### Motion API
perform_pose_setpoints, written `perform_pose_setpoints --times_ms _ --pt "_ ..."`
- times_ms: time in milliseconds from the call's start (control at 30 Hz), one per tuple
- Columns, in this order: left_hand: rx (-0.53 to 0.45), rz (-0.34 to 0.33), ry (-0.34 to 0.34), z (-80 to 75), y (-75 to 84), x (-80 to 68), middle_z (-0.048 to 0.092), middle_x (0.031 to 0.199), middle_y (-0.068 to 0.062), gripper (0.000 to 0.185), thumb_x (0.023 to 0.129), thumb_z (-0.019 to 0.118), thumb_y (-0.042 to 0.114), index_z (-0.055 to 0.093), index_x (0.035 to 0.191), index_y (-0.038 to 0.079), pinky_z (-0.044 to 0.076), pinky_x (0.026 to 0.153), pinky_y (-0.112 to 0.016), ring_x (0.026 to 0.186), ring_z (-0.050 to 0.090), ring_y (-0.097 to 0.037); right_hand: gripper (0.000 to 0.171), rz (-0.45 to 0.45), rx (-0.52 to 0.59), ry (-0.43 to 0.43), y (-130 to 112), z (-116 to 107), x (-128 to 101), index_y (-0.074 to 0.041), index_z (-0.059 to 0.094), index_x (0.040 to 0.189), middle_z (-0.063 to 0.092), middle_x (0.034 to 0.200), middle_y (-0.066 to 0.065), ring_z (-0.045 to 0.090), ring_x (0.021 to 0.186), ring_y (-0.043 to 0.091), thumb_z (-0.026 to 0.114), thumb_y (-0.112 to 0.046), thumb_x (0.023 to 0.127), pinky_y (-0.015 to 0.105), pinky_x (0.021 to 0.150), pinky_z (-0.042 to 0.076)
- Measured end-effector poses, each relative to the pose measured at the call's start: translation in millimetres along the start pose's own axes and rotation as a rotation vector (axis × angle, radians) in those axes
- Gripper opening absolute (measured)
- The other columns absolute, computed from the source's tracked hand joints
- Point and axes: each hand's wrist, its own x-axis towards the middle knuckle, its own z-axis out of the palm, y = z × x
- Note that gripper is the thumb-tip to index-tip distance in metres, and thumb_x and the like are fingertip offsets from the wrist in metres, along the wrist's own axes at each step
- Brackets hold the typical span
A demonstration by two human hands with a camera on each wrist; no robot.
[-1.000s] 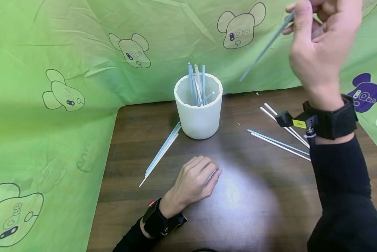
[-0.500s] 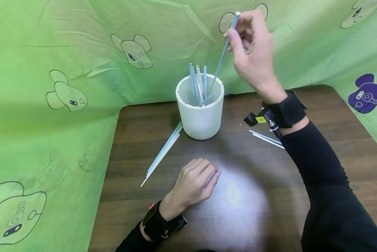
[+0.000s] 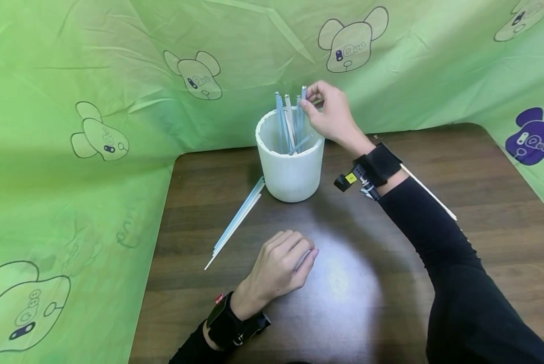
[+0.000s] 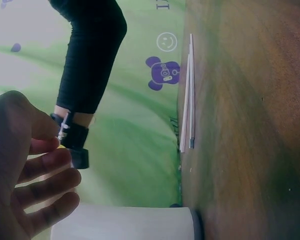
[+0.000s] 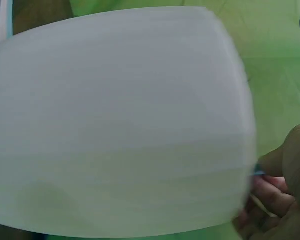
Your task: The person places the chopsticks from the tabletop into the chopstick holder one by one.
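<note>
My right hand [image 3: 328, 108] pinches the upper end of a thin blue stick [image 3: 304, 94] between thumb and fingers. The stick's lower part is inside the white cup [image 3: 291, 177], at its right side. Several blue and white sticks [image 3: 284, 121] lean in the cup, and a short blue piece [image 3: 301, 144] lies slanted inside the front rim. In the right wrist view the cup [image 5: 115, 120] hides most of the held stick; the right hand [image 5: 285, 187] is at its rim. My left hand [image 3: 278, 263] rests on the table with loosely curled fingers, holding nothing.
A bundle of blue and white sticks [image 3: 237, 217] lies left of the cup. More white sticks [image 3: 428, 192] lie on the right, partly hidden under the right forearm. Green printed cloth [image 3: 235, 30] hangs behind and left of the wooden table [image 3: 185, 303].
My right hand has come from the upper right, leftward and down to the cup, carrying the blue stick, which has gone down into the cup. The left hand has stayed in place.
</note>
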Motion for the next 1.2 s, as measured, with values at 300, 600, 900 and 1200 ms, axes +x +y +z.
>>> perform_pose_setpoints --times_ms 300,600,900,1200 --pt "-0.005 -0.015 -0.024 1.5 -1.7 -1.8 0.063 0.081 0.005 0.008 0.091 0.064 0.015 0.066 0.084 0.012 0.041 0.058 -0.017 0.067 0.054 -0.007 0.028 0.105 -0.042 -0.071 12.3 2.0 -3.4 -0.006 0.061 0.12 0.063 0.125 0.008 0.055 0.12 0.02 0.061 -0.023 0.098 0.033 0.099 0.047" --pt "0.08 -0.065 -0.091 3.3 -18.5 -4.6 0.061 0.078 0.004 0.008 0.09 0.066 0.017 0.063 0.084 0.012 0.042 0.057 -0.022 0.066 0.054 -0.01 0.042 0.072 -0.012 -0.013 0.8 -9.5 -14.1 -0.003 0.05 0.135 0.06 0.131 0.012 0.056 0.12 0.021 0.059 -0.019 0.098 0.036 0.101 0.047" --pt "0.237 -0.395 -0.32 0.2 -78.4 -7.7 0.066 0.082 -0.004 0.011 0.091 0.066 0.02 0.068 0.091 0.009 0.053 0.06 -0.036 0.071 0.063 -0.022 0.033 -0.157 -0.029 0.117 -21.1 -22.3 -54.2 -0.003 0.058 0.124 0.064 0.122 0.01 0.057 0.116 0.02 0.062 -0.012 0.093 0.036 0.096 0.047" --pt "0.369 -0.626 -0.432 12.0 -139.2 -12.2 0.061 0.079 -0.012 0.013 0.089 0.069 0.013 0.066 0.084 0.001 0.053 0.053 -0.046 0.073 0.065 -0.034 0.032 -0.433 -0.063 0.055 -38.8 -15.0 -104.4 0.003 0.061 0.119 0.067 0.119 0.016 0.059 0.111 0.028 0.066 -0.008 0.09 0.042 0.094 0.045"
